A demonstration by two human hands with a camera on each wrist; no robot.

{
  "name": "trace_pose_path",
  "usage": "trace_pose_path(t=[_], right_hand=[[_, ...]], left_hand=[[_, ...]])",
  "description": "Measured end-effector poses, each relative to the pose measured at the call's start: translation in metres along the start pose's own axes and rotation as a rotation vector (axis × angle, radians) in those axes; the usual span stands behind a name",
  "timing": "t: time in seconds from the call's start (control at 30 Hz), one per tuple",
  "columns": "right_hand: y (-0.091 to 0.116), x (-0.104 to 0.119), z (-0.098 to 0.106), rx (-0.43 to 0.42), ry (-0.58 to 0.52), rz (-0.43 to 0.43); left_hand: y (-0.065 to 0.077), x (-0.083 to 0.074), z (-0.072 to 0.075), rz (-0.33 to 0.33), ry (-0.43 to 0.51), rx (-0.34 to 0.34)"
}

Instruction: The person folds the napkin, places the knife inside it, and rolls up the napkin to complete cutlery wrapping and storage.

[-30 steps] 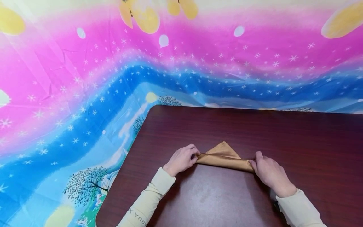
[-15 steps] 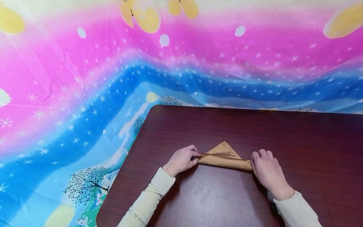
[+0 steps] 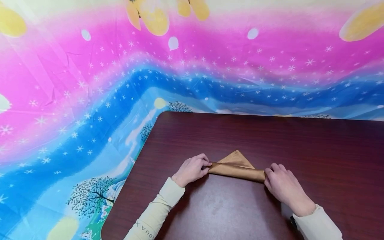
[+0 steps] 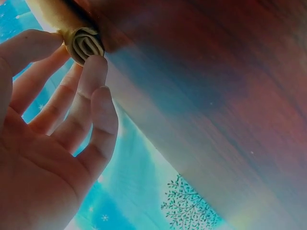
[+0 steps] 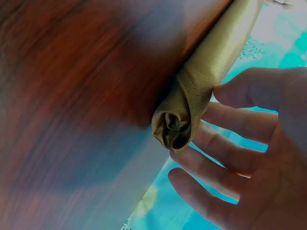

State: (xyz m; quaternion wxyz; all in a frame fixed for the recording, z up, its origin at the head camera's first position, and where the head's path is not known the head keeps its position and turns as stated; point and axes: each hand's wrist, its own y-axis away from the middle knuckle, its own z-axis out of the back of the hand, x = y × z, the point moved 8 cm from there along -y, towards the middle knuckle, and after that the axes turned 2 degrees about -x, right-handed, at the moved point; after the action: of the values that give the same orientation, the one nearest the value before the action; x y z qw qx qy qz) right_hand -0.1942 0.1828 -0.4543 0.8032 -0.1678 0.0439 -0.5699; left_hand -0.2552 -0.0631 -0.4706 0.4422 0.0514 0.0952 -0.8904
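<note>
A golden-brown satin cloth (image 3: 237,171) lies on the table, partly rolled into a tube. Beyond the tube, a flat triangular corner of it points toward the far side. My left hand (image 3: 192,169) pinches the tube's left end between thumb and fingers. In the left wrist view, that rolled end (image 4: 86,45) shows its layers as a spiral. At the opposite end, my right hand (image 3: 285,185) holds the tube with the thumb on the near side and fingers beyond. Seen from the right wrist, the right end of the roll (image 5: 175,127) is looser, with open hollows.
The dark reddish-brown table (image 3: 330,150) has a rounded corner at its far left. Behind and to the left hangs a pink and blue printed backdrop (image 3: 210,60) with snowflakes and trees. Light-coloured sleeves (image 3: 159,206) cover both forearms.
My right hand has shifted slightly and its fingers have regripped the right end of the roll, the raised index finger coming down. The left hand and the cloth's triangular corner stay almost in place.
</note>
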Motion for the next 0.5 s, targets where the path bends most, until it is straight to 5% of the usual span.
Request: trace_pose_path(t=[0.23, 0.5], right_hand=[[0.0024, -0.0007, -0.0038, 0.085, -0.009, -0.030], [0.0028, -0.0010, -0.0036, 0.073, -0.022, -0.007]], left_hand=[[0.0012, 0.0006, 0.0001, -0.006, 0.001, -0.010], [-0.0004, 0.0000, 0.0037, 0.004, -0.003, -0.020]])
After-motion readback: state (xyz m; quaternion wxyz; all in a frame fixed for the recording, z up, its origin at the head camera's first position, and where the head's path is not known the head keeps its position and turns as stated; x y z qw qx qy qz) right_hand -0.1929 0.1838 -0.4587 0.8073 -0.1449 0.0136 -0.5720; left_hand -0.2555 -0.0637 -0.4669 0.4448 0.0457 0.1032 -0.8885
